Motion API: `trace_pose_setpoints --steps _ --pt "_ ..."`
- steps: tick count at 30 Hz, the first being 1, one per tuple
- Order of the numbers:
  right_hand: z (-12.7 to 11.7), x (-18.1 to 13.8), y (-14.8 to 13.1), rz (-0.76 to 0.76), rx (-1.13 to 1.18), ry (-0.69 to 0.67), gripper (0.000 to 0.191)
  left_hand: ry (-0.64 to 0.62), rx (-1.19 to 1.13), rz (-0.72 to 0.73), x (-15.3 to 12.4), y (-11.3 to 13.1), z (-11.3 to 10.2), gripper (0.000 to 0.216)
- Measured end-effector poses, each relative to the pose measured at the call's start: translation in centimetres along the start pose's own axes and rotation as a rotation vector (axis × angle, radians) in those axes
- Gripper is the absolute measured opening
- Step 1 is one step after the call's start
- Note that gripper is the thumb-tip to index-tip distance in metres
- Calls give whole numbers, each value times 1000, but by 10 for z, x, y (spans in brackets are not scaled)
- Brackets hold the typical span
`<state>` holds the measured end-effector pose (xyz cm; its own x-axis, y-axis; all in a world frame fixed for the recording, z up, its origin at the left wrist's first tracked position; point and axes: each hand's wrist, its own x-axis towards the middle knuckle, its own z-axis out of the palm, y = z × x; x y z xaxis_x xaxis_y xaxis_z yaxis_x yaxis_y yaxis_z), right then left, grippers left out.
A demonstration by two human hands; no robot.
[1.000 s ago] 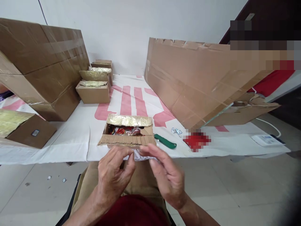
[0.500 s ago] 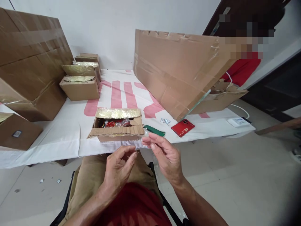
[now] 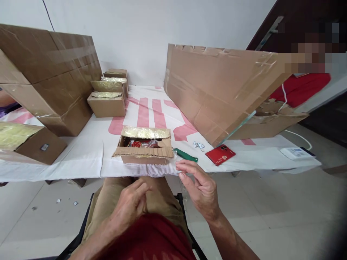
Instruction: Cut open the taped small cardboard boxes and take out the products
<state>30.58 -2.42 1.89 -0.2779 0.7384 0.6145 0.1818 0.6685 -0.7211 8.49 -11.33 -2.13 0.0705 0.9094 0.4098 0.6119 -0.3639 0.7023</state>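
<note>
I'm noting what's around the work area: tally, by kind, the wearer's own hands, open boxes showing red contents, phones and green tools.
Own hands: 2 (left hand, right hand)
Open box showing red contents: 1
Red phone: 1
Green tool: 1
Total: 5

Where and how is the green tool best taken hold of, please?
Probably pinch the green tool across its right end, coming from the right: the left end lies close to the open box, while this end lies free on the cloth.
</note>
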Motion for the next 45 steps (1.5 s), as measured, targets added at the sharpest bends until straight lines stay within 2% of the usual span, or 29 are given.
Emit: trace_pose_setpoints --steps 3,5,6,8,10,13,16,19,22,26,28,31,34,36,39,41,45 --pt "-5 23 7 -51 -62 -26 22 58 44 -29 -9 -12 -24 19" --pt "-7 40 15 -67 -97 -34 21 74 118 -92 -14 -25 -40 34" --pt "-8 49 20 -72 -109 -39 20 93 154 -105 -16 -33 -47 33" --pt "-8 65 32 -79 -129 -54 20 164 212 -78 -21 -50 -60 17" --pt "-6 81 44 -81 -157 -96 20 262 272 -56 -27 -66 -72 21" --pt "1 102 58 -88 -219 -193 21 361 349 -156 -33 -79 -93 22" --pt "13 122 64 -107 -281 -314 26 410 353 -274 -23 -80 -113 23" --pt "30 139 64 -112 -395 -450 36 489 308 -240 7 -74 -125 23" --pt "46 154 63 -95 -555 -585 45 471 207 -157 45 -70 -123 19" --pt "56 162 62 -103 -725 -702 41 243 -20 -83 78 -75 -104 16" --pt "57 162 62 -143 -791 -723 31 191 -62 -34 82 -79 -94 14" --pt "56 161 64 -269 -870 -716 19 204 -45 29 81 -85 -87 12" --pt "55 168 66 -388 -930 -639 24 203 -42 85 78 -88 -85 13" --pt "56 181 70 -397 -947 -582 28 192 -52 118 77 -89 -84 17" --pt "64 209 84 -292 -891 -478 27 182 -58 151 76 -92 -83 21" --pt "72 227 99 -151 -790 -466 23 175 -46 159 75 -92 -83 22" --pt "84 241 130 76 -589 -673 17 155 3 153 75 -90 -84 23"
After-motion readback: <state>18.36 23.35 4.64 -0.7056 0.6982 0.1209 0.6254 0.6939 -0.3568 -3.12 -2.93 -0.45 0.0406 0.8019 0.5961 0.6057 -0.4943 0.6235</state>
